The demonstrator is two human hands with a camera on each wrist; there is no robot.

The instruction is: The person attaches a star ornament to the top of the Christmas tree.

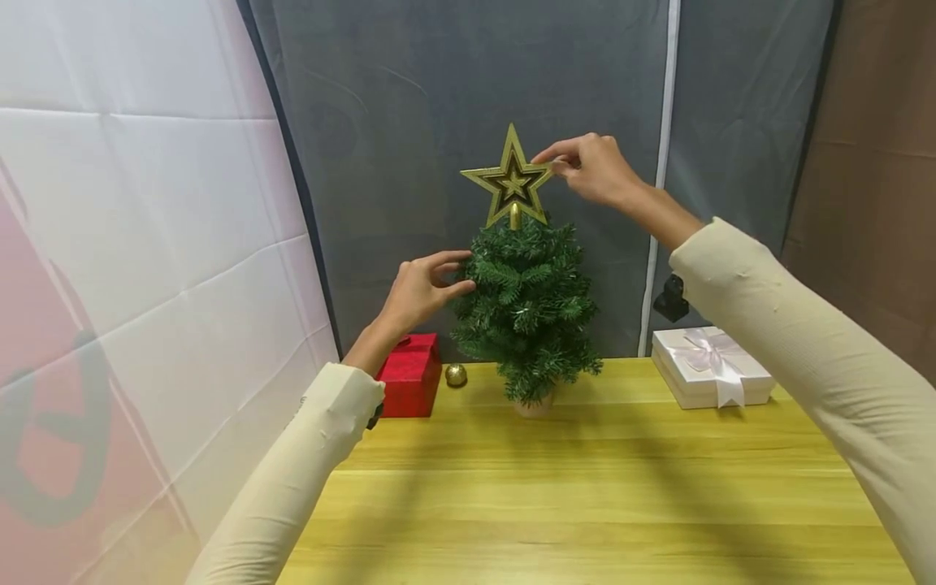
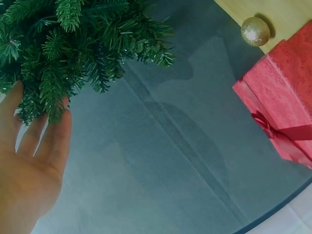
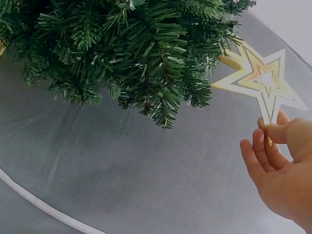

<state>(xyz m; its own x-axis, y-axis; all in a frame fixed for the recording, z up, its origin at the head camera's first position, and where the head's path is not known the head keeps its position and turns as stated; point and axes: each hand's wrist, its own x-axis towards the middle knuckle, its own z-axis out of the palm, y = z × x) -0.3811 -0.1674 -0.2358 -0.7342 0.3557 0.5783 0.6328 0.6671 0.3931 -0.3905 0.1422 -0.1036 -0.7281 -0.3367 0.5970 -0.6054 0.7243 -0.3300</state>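
Observation:
A small green artificial Christmas tree (image 1: 530,301) stands upright in a pale pot on the table. At its tip is a gold star tree topper (image 1: 513,180), upright, with its short tubular base down at the top branches. My right hand (image 1: 595,166) pinches the star's right point between thumb and fingers, also plain in the right wrist view, where the star (image 3: 265,80) is seen from the side. My left hand (image 1: 420,288) is at the tree's upper left side, its extended fingers (image 2: 53,139) touching the branch tips.
A red gift box (image 1: 413,378) with a ribbon stands left of the tree, beside a gold glitter ball (image 1: 456,374). On the right sits a white gift box (image 1: 709,390) with a bow. Grey fabric hangs behind the wooden table (image 1: 570,504); a white fabric wall rises at left.

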